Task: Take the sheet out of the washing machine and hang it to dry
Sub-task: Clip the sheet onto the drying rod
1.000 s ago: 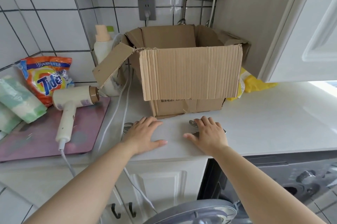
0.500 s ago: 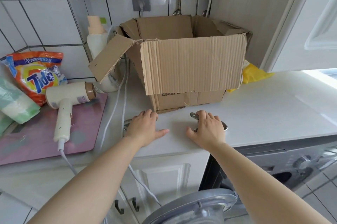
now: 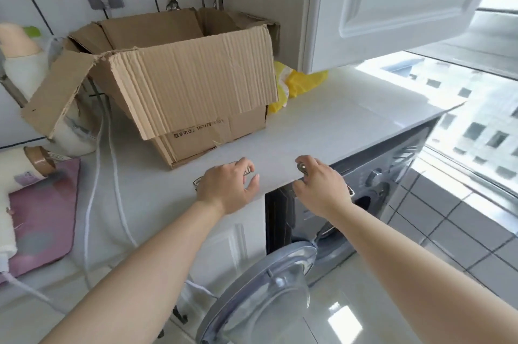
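Metal clips are what both hands are on right now: the left hand (image 3: 227, 189) curls its fingers over one clip (image 3: 197, 182) on the counter (image 3: 336, 125), the right hand (image 3: 322, 189) pinches another at the counter edge. Looks like the grab-the-pegs step, and next up is bending down to the washer (image 3: 372, 189), whose door (image 3: 260, 296) hangs open. Can't see the sheet, presumably inside the drum, so no telling its direction or long axis.

cardboard box (image 3: 193, 97) | front side, low down | black print: Chinese words 联系电话, then a number that starts 15717 | the last numbers are too blurry to read | no other words can be read
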